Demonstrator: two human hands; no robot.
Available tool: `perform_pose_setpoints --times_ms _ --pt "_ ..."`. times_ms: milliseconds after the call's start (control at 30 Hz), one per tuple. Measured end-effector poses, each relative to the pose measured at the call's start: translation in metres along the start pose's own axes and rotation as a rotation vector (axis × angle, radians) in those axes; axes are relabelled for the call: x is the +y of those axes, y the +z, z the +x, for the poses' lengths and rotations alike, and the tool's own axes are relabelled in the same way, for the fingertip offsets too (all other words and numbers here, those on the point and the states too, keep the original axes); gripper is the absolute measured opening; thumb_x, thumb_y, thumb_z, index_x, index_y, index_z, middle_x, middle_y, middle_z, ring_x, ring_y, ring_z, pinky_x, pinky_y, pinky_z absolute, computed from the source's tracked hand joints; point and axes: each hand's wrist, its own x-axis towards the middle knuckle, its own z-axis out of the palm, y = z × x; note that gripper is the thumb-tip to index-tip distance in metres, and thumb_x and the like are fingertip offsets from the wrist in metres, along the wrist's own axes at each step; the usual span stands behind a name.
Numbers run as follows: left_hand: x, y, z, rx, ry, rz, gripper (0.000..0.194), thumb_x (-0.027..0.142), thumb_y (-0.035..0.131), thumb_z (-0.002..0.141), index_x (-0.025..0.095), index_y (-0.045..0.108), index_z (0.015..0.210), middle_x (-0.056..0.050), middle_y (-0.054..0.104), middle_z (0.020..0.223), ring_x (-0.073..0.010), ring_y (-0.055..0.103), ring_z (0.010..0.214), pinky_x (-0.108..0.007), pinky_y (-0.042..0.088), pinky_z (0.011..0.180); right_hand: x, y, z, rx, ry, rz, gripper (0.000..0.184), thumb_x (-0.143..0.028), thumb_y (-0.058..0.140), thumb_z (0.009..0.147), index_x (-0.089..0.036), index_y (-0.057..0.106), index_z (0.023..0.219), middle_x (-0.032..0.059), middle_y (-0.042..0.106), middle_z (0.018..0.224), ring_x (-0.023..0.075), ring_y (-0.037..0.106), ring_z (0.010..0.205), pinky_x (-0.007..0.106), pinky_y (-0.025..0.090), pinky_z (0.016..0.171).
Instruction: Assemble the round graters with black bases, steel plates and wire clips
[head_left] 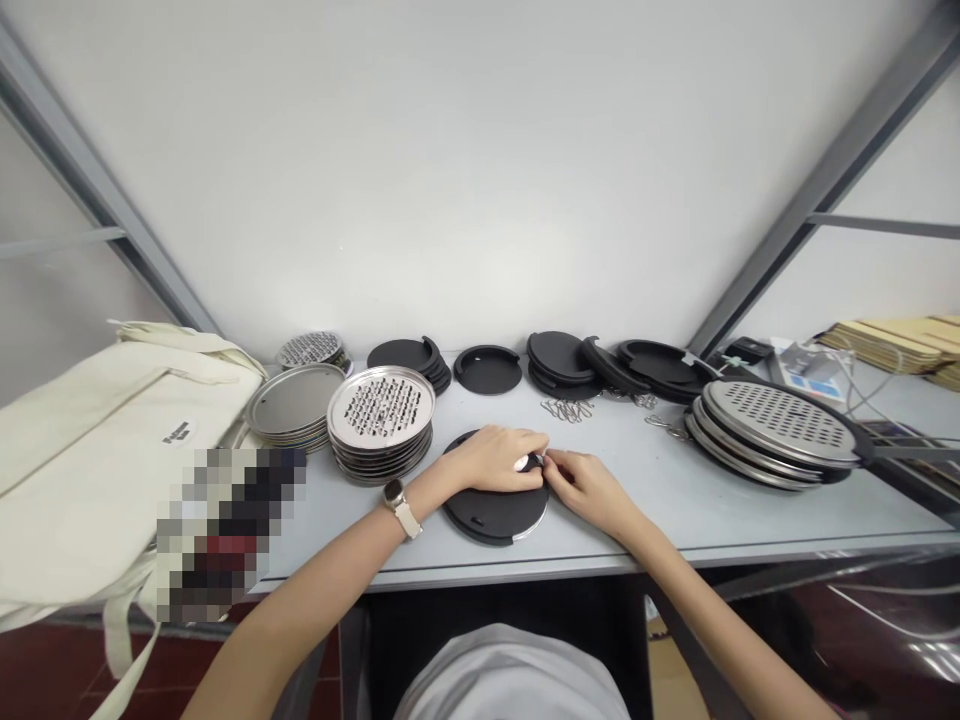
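A round black plastic disc (491, 512) lies on the table before me, with a thin silvery edge showing at its lower right. My left hand (499, 460), with a watch on its wrist, rests across the disc, its fingers curled over the right side. Between its thumb and fingers a small black part shows, with a white spot beside it. At that same edge my right hand (581, 485) is closed in a pinch, close against the left fingertips. What the pinch holds is too small to make out. Several wire clips (568, 410) lie behind the hands.
Left of the disc stands a stack of metal grater plates (381, 410), next to plain metal plates (296, 402). Black discs (487, 370) line the wall. At right is another grater stack (780, 420). A cream bag (90, 450) covers the left end.
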Motion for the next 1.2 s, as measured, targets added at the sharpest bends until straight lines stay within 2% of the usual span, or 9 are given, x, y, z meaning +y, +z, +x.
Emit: perform_pose_setpoints --times_ms 167,500,933,1200 --pt "-0.001 0.001 0.001 0.003 -0.048 -0.033 0.017 0.034 0.052 0.081 0.022 0.051 0.093 0.002 0.065 0.089 -0.017 0.059 0.075 -0.027 0.037 0.061 -0.001 -0.001 0.0 0.013 0.013 0.006 0.028 -0.026 0.036 0.089 -0.02 0.039 0.061 -0.0019 0.048 0.053 0.0127 0.045 0.05 0.024 0.027 0.052" --pt "-0.006 0.002 0.004 -0.04 -0.207 -0.253 0.023 0.036 0.061 0.071 0.023 0.059 0.09 0.003 0.066 0.084 -0.0151 0.059 0.073 -0.023 0.037 0.06 -0.003 -0.002 -0.001 0.022 0.02 0.0 0.028 -0.025 0.038 0.087 -0.02 0.042 0.06 -0.0013 0.049 0.053 0.013 0.045 0.05 0.024 0.028 0.051" --pt "-0.009 0.003 0.003 -0.04 -0.199 -0.304 0.023 0.037 0.059 0.073 0.023 0.059 0.091 0.004 0.064 0.083 -0.0134 0.057 0.072 -0.022 0.037 0.06 -0.004 -0.001 -0.006 0.039 0.006 0.033 0.029 -0.026 0.035 0.091 -0.02 0.041 0.063 -0.0011 0.049 0.057 0.0142 0.048 0.056 0.024 0.032 0.054" --pt "-0.011 0.002 0.002 -0.052 -0.184 -0.299 0.024 0.036 0.061 0.072 0.022 0.059 0.092 0.003 0.063 0.083 -0.0133 0.057 0.072 -0.022 0.038 0.061 -0.002 0.0 -0.006 0.045 0.039 0.1 0.03 -0.027 0.037 0.09 -0.02 0.039 0.061 -0.0044 0.041 0.052 0.0108 0.04 0.048 0.023 0.028 0.049"
